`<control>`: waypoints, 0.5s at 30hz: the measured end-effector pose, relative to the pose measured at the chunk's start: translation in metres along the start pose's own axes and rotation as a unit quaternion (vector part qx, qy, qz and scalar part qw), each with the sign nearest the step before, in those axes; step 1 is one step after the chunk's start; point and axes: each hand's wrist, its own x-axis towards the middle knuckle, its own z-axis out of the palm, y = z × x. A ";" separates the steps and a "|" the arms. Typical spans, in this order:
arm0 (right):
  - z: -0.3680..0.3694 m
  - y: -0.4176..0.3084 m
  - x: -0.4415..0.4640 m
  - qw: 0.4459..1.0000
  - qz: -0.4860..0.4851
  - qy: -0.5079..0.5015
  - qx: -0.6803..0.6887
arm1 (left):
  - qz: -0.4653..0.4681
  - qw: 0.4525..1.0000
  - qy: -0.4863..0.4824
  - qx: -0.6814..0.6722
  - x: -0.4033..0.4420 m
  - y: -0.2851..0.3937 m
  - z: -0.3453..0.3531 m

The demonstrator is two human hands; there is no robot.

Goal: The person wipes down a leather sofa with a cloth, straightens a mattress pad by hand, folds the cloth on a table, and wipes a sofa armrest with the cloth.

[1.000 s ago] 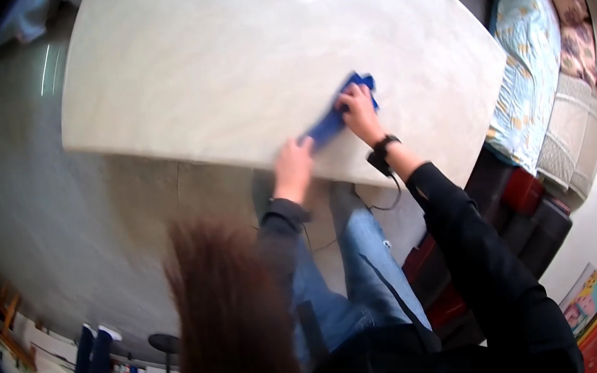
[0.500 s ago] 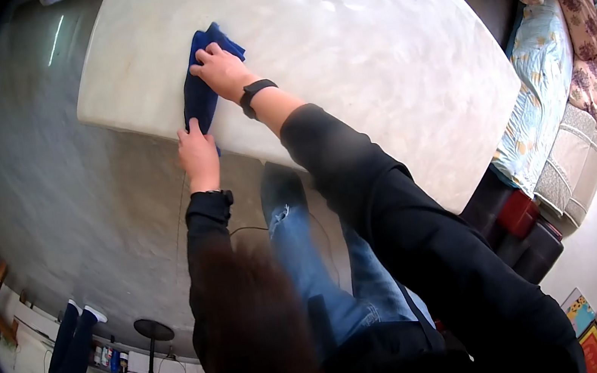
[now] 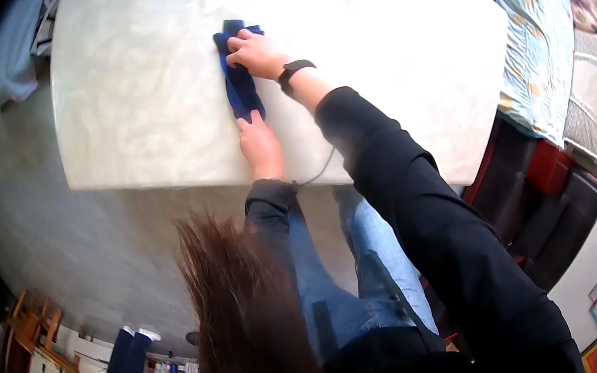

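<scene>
A long, narrow dark blue cloth (image 3: 241,80) lies on the pale marbled table (image 3: 143,109), its far end bunched and uneven. At its near end my left hand (image 3: 261,146) grips it, thumb on top. My right hand (image 3: 257,53), with a black band on the wrist, is closed on the far part with curled fingers pressed into the fabric. Both hands rest at the table surface. What lies under the right palm is hidden.
A thin cable (image 3: 323,170) passes by the table's near edge. To the right stand a bed with patterned bedding (image 3: 533,39) and dark red-and-black seats (image 3: 543,190). Another person (image 3: 130,370) is at the lower left, near a wooden chair (image 3: 33,331).
Both hands and the cloth have moved farther in from the table's near edge; the cloth's near end no longer reaches over it. The cloth lies straighter, and the head view has shifted.
</scene>
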 end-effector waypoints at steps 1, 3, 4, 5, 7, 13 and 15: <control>-0.013 0.022 -0.024 1.000 0.020 0.002 -0.002 | -0.001 0.999 -0.023 0.023 0.000 0.020 0.009; -0.038 0.086 -0.098 0.996 0.085 0.018 -0.001 | 0.071 0.996 -0.047 0.030 -0.006 0.076 0.036; -0.049 0.102 -0.126 0.994 0.104 0.028 -0.007 | 0.113 0.991 -0.062 0.027 -0.010 0.091 0.045; -0.055 0.120 -0.152 0.992 0.120 0.035 -0.013 | 0.141 0.988 -0.066 0.021 -0.017 0.113 0.054; -0.070 0.155 -0.211 0.986 0.157 0.057 -0.011 | 0.186 0.981 -0.053 0.024 -0.031 0.164 0.074; -0.103 0.243 -0.421 0.943 0.304 0.132 0.000 | 0.333 0.931 -0.143 -0.038 -0.104 0.308 0.159; -0.106 0.258 -0.497 0.918 0.362 0.162 0.006 | 0.360 0.912 -0.192 -0.034 -0.137 0.357 0.180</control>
